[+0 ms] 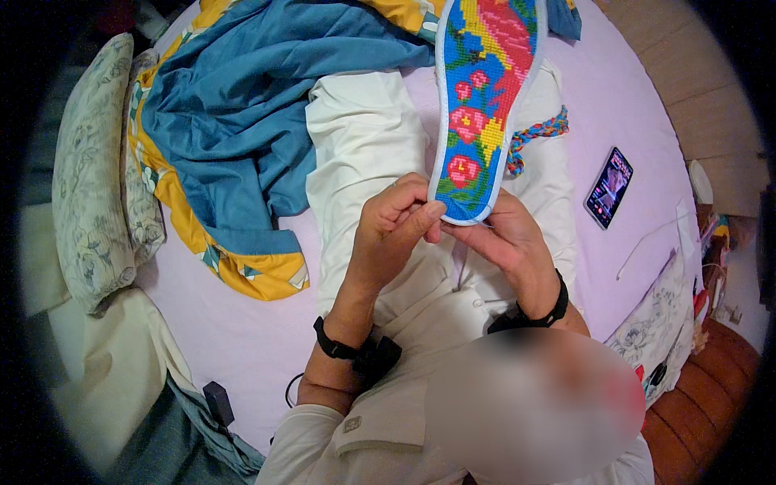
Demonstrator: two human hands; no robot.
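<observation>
Embroidered insole (485, 113), clamped at near end by left hand's (390, 230) fingers, touching right hand (519, 246); cannot tell whether gripped there.

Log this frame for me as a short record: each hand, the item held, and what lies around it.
Left hand: thumb and fingers pinching the near edge of the insole
Right hand: at the insole's near end, some fingers hidden behind it
Insole pattern: pink flowers, blue ground, pale rim
Wrists: black strap on the left, another on the right
On right trouser leg: multicoloured braided cord
Right on bed: phone, screen lit
Left on bed: blue-and-yellow blanket, floral pillow
</observation>
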